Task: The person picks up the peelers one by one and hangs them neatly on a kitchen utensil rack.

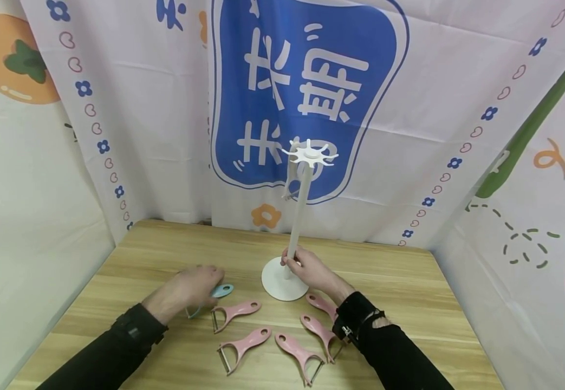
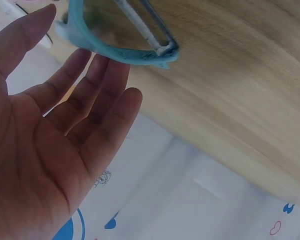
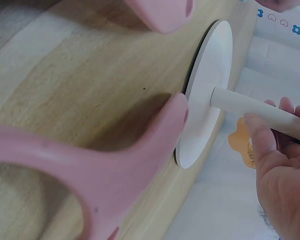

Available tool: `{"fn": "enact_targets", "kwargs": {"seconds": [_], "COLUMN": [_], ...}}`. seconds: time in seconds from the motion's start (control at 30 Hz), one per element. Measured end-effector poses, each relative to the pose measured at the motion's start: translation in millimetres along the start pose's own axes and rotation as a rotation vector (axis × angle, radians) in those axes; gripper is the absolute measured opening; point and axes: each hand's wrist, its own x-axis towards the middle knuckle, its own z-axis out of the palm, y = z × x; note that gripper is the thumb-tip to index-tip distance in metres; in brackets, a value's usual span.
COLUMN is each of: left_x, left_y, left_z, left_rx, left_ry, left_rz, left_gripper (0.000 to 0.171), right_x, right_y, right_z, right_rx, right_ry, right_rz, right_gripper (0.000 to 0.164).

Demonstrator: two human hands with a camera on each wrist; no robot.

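Note:
My left hand (image 1: 192, 287) reaches over a light-blue Y-shaped peeler (image 1: 222, 291) on the table, hiding its middle. In the left wrist view the fingers are fairly straight, fingertips right at the blue frame (image 2: 122, 56), the thumb apart from them. With curled fingers and thumb, my right hand (image 1: 311, 268) grips the lower pole (image 1: 300, 211) of a white stand, just above its round base (image 1: 282, 290). A ring of white hooks (image 1: 310, 154) tops the upright stand, and a pale peeler (image 1: 291, 176) hangs at its left side.
Several pink peelers lie on the wooden table (image 1: 175, 244). Two of them, a pink peeler (image 1: 237, 310) and a lower one (image 1: 250, 341), are left of the base; others (image 1: 298, 351) lie near my right forearm. Printed curtains (image 1: 433, 135) surround the table's back and sides.

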Motion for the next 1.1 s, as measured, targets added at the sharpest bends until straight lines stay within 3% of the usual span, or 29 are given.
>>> {"fn": "enact_targets", "kwargs": {"seconds": [0.17,0.73,1.1], "left_x": [-1.1,1.3,2.7], "left_y": [-1.4,-6.3,-9.3], "left_z": [2.2,5.0,1.4], "left_rx": [-0.003,-0.021,-0.043], "left_ry": [-0.022,0.004,0.042], "left_rz": [-0.012,-0.017,0.016], "left_gripper": [0.051,0.042,0.034], "right_x": [0.3,0.9,-6.0], "right_y": [-1.0,-1.4,-2.4], "right_z": [1.0,5.7,6.9], "right_rx": [-0.004,0.014,0.264], "right_ry": [-0.004,0.024,0.062], "right_rz": [-0.012,-0.006,0.111], "right_gripper": [0.013,0.013,0.022]}}
